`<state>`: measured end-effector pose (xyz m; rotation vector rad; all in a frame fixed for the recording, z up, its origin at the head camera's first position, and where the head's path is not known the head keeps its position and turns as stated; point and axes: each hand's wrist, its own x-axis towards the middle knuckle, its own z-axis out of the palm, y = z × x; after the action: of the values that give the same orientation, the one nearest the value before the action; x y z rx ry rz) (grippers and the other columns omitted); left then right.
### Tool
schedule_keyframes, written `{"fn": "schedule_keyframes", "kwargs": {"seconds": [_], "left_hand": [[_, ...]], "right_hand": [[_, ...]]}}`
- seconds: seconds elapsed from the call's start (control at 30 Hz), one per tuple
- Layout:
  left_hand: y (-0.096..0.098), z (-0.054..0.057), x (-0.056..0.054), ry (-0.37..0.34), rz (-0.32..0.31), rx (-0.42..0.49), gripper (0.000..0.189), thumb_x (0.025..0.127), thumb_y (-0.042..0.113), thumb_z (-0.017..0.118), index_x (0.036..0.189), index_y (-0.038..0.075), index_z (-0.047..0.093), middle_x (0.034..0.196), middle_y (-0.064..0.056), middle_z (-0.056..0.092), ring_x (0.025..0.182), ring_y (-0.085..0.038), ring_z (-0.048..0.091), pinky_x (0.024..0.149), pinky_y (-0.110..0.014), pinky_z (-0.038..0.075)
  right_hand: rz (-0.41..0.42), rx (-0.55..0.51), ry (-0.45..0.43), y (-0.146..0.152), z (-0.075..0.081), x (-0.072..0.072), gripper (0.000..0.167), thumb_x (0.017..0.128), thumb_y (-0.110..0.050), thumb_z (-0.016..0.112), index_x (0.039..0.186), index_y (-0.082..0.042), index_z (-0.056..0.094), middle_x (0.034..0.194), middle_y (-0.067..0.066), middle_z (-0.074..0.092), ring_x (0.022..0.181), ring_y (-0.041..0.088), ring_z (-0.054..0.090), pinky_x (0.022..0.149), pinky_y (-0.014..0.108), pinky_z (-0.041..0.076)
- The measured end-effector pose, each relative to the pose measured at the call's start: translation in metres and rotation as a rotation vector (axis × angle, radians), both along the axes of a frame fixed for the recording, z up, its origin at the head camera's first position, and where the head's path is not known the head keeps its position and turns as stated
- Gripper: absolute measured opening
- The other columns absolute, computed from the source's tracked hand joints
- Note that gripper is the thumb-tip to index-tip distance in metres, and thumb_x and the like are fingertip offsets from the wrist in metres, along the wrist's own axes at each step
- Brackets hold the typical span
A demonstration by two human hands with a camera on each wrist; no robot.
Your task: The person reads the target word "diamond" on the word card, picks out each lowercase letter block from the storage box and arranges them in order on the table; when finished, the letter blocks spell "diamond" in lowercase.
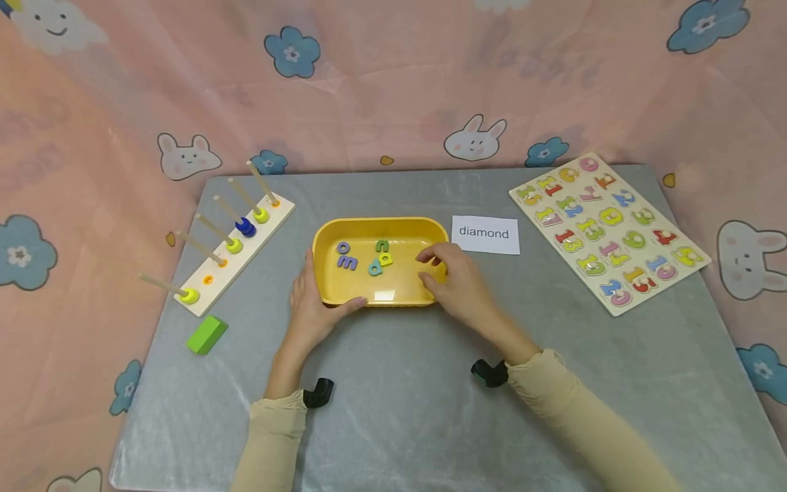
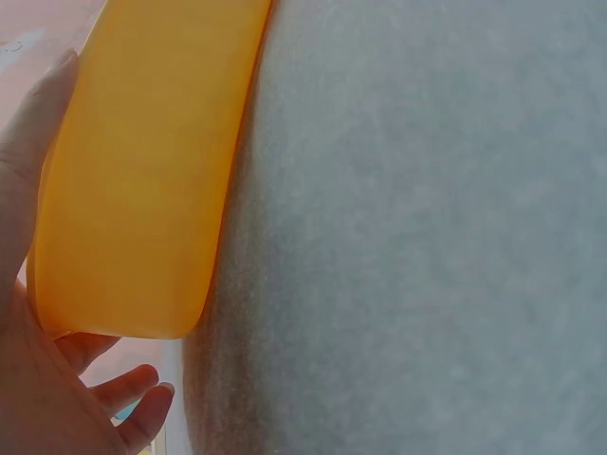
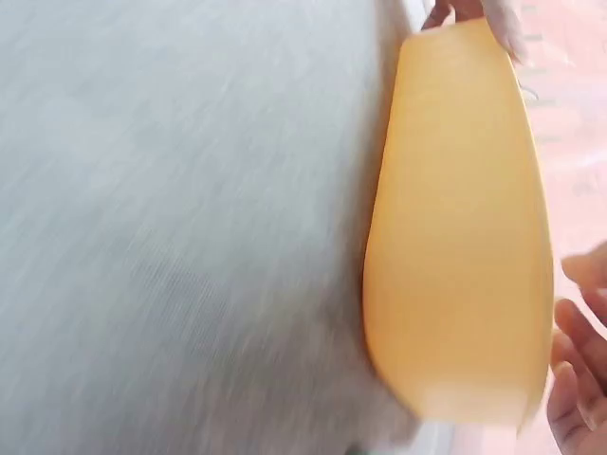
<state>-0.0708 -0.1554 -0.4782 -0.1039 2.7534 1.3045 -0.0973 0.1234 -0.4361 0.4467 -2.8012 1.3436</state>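
Note:
A yellow tray [image 1: 406, 295] sits mid-table with several small foam letters in it: a purple "o" [image 1: 343, 248], a purple "m" [image 1: 347, 263], a green "n" [image 1: 382, 245], a yellow "a" [image 1: 385, 259] and a teal "d" [image 1: 375, 268]. My left hand [image 1: 313, 307] grips the tray's left end, thumb along the front side and fingers round the end wall. Over the tray's right end hovers my right hand [image 1: 461, 283], thumb and fingers bent but apart, with nothing visible between them. In the right wrist view its fingers [image 3: 580, 370] show beside the tray wall [image 3: 455, 227].
A white card [image 1: 486, 234] reading "diamond" lies right of the tray. Farther right is a wooden number puzzle board [image 1: 609, 236]. On the left stand a pegboard [image 1: 246, 258] with upright rods and coloured rings, and a green block [image 1: 207, 335].

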Motion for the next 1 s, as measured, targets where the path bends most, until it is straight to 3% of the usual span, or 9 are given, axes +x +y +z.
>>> {"fn": "schedule_keyframes", "kwargs": {"seconds": [0.17, 0.5, 0.67, 1.0], "left_hand": [[-0.001, -0.001, 0.0, 0.005, -0.001, -0.007, 0.137, 0.079, 0.047, 0.093, 0.172, 0.011, -0.002, 0.177, -0.019, 0.016, 0.161, -0.042, 0.018, 0.131, -0.06, 0.007], [-0.002, 0.0, 0.0, 0.004, -0.001, 0.001, 0.138, 0.079, 0.049, 0.093, 0.172, 0.013, -0.002, 0.178, -0.018, 0.015, 0.162, -0.041, 0.017, 0.131, -0.061, 0.007], [-0.002, 0.001, 0.0, -0.004, 0.002, 0.0, 0.138, 0.079, 0.049, 0.093, 0.172, 0.013, -0.003, 0.178, -0.018, 0.015, 0.162, -0.041, 0.016, 0.131, -0.061, 0.007], [-0.001, 0.0, 0.0, -0.003, 0.01, 0.003, 0.138, 0.078, 0.047, 0.094, 0.172, 0.012, -0.001, 0.177, -0.018, 0.016, 0.161, -0.042, 0.018, 0.13, -0.061, 0.008]], "right_hand": [[0.084, 0.037, -0.101, -0.026, -0.005, -0.009, 0.037, 0.093, -0.006, 0.08, 0.129, -0.003, 0.07, 0.129, 0.017, 0.07, 0.113, 0.037, 0.064, 0.098, 0.049, 0.054], [0.16, 0.152, -0.207, -0.054, -0.02, -0.036, 0.052, 0.095, -0.011, 0.079, 0.145, -0.009, 0.063, 0.141, 0.014, 0.064, 0.113, 0.028, 0.06, 0.103, 0.045, 0.052], [0.198, 0.162, -0.231, -0.056, -0.023, -0.045, 0.049, 0.097, -0.009, 0.076, 0.144, -0.008, 0.064, 0.141, 0.013, 0.06, 0.108, 0.027, 0.058, 0.098, 0.042, 0.05], [0.226, 0.193, -0.228, -0.06, -0.031, -0.053, 0.028, 0.095, 0.002, 0.074, 0.123, -0.001, 0.072, 0.119, 0.017, 0.063, 0.109, 0.03, 0.061, 0.103, 0.044, 0.053]]}}
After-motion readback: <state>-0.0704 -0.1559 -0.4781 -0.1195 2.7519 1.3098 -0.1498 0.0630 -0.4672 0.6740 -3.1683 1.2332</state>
